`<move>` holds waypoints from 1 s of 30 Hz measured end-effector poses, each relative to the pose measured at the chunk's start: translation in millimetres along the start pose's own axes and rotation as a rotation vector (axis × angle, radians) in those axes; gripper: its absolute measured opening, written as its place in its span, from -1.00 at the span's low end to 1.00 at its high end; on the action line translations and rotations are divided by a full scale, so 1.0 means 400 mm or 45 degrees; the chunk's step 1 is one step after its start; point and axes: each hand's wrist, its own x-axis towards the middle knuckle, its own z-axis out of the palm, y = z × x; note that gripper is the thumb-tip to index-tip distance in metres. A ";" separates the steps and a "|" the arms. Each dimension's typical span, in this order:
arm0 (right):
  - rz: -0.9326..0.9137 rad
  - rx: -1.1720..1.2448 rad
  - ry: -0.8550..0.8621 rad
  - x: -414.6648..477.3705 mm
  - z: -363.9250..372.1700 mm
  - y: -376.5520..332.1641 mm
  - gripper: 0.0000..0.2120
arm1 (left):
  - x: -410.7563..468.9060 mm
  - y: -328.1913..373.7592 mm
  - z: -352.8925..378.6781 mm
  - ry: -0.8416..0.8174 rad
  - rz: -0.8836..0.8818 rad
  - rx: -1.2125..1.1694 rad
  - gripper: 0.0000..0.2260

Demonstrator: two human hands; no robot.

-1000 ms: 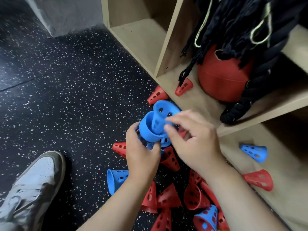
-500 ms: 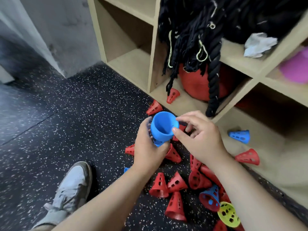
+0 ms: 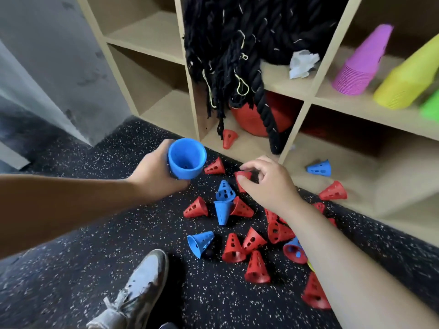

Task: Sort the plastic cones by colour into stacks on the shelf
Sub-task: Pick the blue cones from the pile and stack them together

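Your left hand grips the nested blue plastic cones; your right hand pinches a red perforated plastic cone on the speckled black floor. Early days: only the purple cone stack and yellow cone stack stand on the wooden shelf — reds and blues lie scattered.

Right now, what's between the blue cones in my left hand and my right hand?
In the head view, one loose red cone lies on its side between the blue cones and the right hand.
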 end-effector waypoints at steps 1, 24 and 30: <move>0.015 -0.009 -0.012 -0.004 0.008 0.004 -0.85 | 0.003 -0.010 -0.008 0.014 -0.012 -0.005 -0.40; 0.289 -0.200 -0.559 -0.171 0.451 0.103 -0.47 | 0.019 -0.260 0.185 0.021 -0.086 -0.156 -0.33; 0.317 -0.225 -0.462 -0.187 0.493 0.124 -0.56 | 0.039 -0.291 0.218 -0.059 -0.080 -0.159 -0.33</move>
